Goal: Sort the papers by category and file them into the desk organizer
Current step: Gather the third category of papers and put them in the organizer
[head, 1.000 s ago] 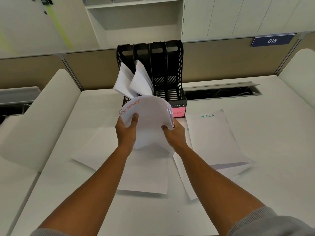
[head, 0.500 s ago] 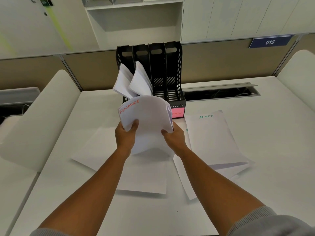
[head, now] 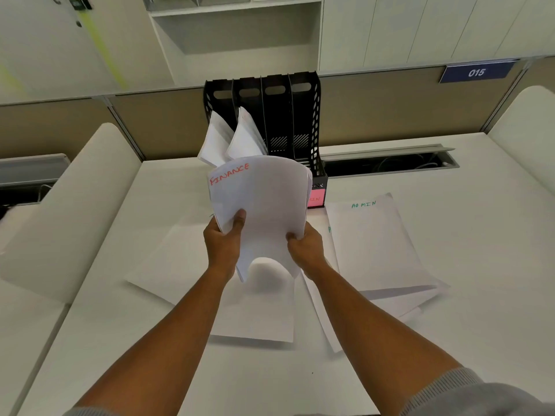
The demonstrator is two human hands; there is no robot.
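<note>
- Both forearms reach forward over the white desk (head: pixel 450 340), held close together, grey sleeves pushed up.
- Left hand (head: pixel 223 246) grips the left edge of the FINANCE stack (head: pixel 264 202), thumb on top, fingers curled behind.
- Right hand (head: pixel 306 246) clamps the stack's lower right edge, fingers curled round it.
- Stack is held off the desk, bowed (top sheet lettered in red), just in front of the black desk organizer (head: pixel 303 115).
- The organizer's two left slots hold leaning papers (head: pixel 237 139).
- ADMIN pile (head: pixel 375 244) lies flat at right; blank sheets (head: pixel 192 265) lie under the arms.
</note>
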